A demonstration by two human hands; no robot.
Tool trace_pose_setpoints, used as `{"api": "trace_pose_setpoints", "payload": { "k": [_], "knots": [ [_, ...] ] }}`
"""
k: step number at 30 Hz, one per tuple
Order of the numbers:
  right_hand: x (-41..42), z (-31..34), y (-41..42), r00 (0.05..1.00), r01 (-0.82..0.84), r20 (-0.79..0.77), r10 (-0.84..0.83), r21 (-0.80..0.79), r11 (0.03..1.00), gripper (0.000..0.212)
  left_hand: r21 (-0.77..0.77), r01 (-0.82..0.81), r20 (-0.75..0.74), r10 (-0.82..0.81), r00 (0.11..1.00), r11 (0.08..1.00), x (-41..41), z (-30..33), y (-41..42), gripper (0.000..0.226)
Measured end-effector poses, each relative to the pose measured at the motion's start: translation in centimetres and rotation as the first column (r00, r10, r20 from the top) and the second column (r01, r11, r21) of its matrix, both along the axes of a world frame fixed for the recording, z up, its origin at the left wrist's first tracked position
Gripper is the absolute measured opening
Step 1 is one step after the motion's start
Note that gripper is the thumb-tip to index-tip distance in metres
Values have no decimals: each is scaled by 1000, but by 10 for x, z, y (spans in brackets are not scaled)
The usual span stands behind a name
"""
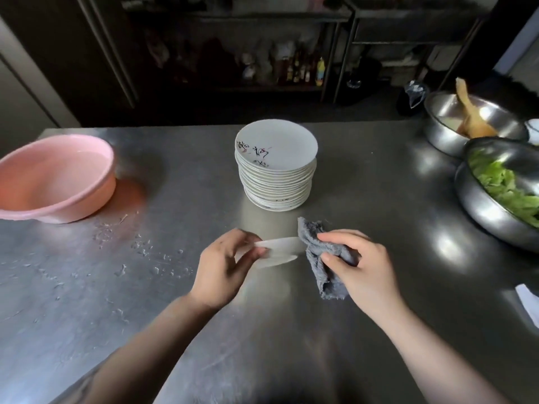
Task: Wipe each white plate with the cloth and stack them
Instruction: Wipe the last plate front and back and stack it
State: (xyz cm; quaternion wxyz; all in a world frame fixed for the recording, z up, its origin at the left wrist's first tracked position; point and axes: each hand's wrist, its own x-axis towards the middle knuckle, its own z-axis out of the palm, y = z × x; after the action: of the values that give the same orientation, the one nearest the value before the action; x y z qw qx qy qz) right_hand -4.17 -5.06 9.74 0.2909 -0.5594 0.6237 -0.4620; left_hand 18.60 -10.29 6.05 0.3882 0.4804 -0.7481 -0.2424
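Steel surface [364,199] in a dim kitchen is carrying a tall stack of white plates [277,176] near its middle, the top one marked with dark brush lettering. Closer to the camera, the left hand [224,266] is gripping a single white plate [278,252] by its rim, holding it tilted above the surface. The right hand [361,266] is clutching a grey cloth [320,258], which is touching the plate's right edge. A pink basin [55,179] is sitting at far left beside scattered water drops, while two metal bowls, one holding green leaves [504,188], are standing at right.
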Motion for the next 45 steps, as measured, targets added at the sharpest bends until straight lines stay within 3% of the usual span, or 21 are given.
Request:
{"api": "trace_pose_setpoints", "payload": {
  "k": [4,8,14,19,24,28,32,36,40,45],
  "knots": [
    [7,37,-12,997,-34,62,40,-98,995,38,182,6,-374,63,925,983,-3,43,-6,8],
    [18,80,-28,990,-57,113,84,-221,974,38,172,-46,-561,136,817,984,-2,96,-18,6],
    [41,141,-55,993,-54,67,93,-442,895,38,178,-20,-807,158,568,984,-6,169,-32,16],
    [48,173,-68,998,-21,-55,-12,-565,825,38,222,48,-876,177,449,974,-13,194,-29,9],
    [69,208,-79,944,-87,-297,-144,-644,760,32,227,93,-887,167,431,969,-18,212,-26,11],
    [75,223,-81,839,-274,-520,-162,-660,699,25,195,52,-880,151,450,979,-14,228,-25,16],
    [66,250,-82,877,-196,-437,-201,-706,681,22,159,66,-896,116,428,985,-12,248,-22,14],
    [79,262,-76,862,-336,-488,-140,-756,562,22,85,70,-901,46,431,994,-10,260,-19,20],
    [68,275,-82,927,-193,-355,-122,-730,656,21,109,42,-917,84,389,993,-8,256,-16,23],
    [87,267,-76,825,-393,-550,-134,-727,563,23,87,83,-923,49,381,993,-8,256,-20,29]
  ]
}}
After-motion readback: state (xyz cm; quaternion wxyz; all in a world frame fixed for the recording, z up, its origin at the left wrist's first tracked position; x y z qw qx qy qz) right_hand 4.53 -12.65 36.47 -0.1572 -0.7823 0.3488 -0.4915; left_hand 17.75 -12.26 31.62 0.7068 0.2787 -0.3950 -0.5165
